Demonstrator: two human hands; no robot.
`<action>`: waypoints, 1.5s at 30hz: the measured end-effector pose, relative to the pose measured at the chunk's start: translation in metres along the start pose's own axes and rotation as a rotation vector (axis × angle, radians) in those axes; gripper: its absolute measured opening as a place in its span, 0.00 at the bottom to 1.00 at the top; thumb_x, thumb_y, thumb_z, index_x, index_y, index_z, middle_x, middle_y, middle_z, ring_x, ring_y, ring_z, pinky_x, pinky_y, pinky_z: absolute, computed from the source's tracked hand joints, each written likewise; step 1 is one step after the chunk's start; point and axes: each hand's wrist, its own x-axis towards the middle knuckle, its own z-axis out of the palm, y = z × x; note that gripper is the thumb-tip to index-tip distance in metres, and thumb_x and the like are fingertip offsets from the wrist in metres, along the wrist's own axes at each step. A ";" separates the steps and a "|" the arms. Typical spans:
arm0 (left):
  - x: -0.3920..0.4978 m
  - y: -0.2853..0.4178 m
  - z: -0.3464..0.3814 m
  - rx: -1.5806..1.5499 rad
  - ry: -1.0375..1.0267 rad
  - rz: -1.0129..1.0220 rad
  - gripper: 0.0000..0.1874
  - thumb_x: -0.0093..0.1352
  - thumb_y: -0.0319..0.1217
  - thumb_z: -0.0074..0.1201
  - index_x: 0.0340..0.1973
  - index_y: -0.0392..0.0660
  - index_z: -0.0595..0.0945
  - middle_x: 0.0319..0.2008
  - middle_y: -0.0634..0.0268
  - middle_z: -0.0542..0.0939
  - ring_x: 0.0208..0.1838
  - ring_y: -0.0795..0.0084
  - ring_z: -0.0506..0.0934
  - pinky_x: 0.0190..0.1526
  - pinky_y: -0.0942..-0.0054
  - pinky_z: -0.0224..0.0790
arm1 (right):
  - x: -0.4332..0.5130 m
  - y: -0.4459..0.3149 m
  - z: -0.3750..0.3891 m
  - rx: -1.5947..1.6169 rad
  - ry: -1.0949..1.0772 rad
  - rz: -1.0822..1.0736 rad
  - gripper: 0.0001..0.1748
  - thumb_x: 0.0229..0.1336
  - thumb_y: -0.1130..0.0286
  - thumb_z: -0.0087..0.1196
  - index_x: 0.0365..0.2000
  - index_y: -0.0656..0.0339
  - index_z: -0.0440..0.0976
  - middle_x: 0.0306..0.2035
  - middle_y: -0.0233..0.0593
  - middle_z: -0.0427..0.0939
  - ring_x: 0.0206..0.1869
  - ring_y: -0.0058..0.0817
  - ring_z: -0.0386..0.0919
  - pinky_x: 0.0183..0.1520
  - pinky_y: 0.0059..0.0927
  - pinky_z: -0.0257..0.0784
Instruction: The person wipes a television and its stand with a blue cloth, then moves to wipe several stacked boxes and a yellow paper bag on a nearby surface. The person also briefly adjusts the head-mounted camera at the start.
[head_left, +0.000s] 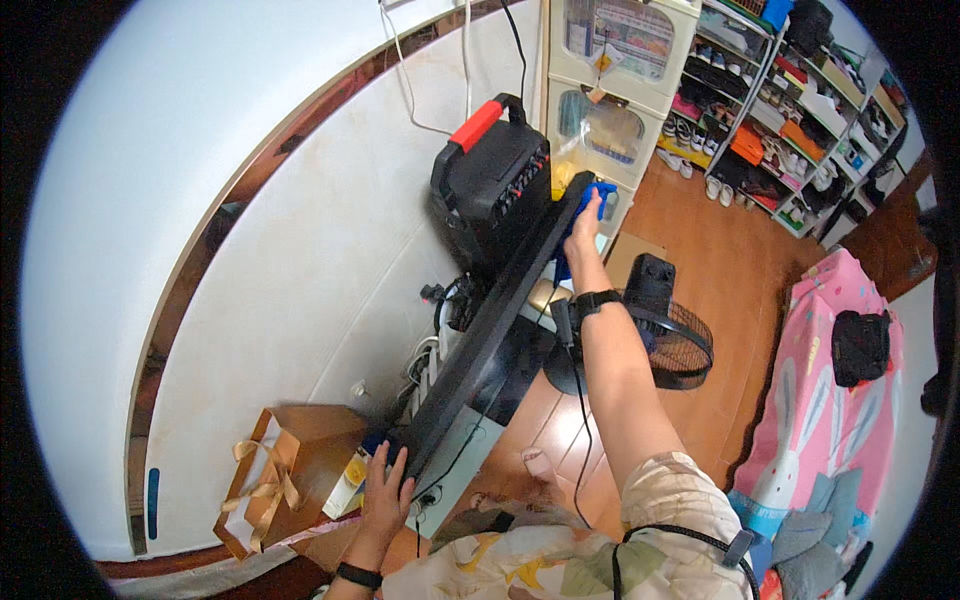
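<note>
A long, thin black panel, seen from its top edge and looking like a flat-screen television (480, 337), stands diagonally before me. My right hand (585, 229) is at its far end, pressing a blue cloth (600, 196) against its front side. At the near end my left hand (386, 487) rests with spread fingers on the panel's corner. Behind the panel is a black portable speaker (491, 172) with a red handle grip. Black cables hang in front of it. The panel's front face is mostly hidden from this angle.
A black fan (667, 337) stands right of the panel, by my right forearm. A brown gift bag (300, 465) with a ribbon is at the lower left. Plastic drawers (637, 97), shoe racks (750, 105) and a pink rabbit-patterned cover (795, 420) lie beyond.
</note>
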 end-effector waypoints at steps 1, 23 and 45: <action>0.001 0.000 0.000 0.006 -0.002 -0.004 0.27 0.70 0.31 0.51 0.64 0.43 0.69 0.69 0.45 0.58 0.69 0.41 0.59 0.68 0.51 0.49 | 0.018 -0.006 0.002 -0.004 0.151 0.128 0.26 0.72 0.51 0.32 0.61 0.50 0.66 0.59 0.35 0.70 0.58 0.36 0.70 0.59 0.39 0.67; 0.086 0.084 -0.064 -0.300 0.121 0.056 0.26 0.73 0.34 0.49 0.65 0.41 0.66 0.69 0.44 0.56 0.69 0.45 0.60 0.67 0.60 0.54 | -0.019 -0.026 0.139 -1.696 -0.453 -0.943 0.23 0.62 0.66 0.46 0.59 0.49 0.67 0.61 0.53 0.68 0.61 0.65 0.62 0.65 0.55 0.59; 0.447 0.130 -0.077 -0.156 0.407 0.164 0.21 0.71 0.34 0.48 0.58 0.42 0.68 0.35 0.40 0.80 0.41 0.37 0.77 0.42 0.45 0.68 | -0.041 -0.043 0.141 -1.748 -0.727 -1.112 0.24 0.42 0.81 0.51 0.45 0.64 0.76 0.42 0.52 0.77 0.49 0.51 0.72 0.58 0.43 0.65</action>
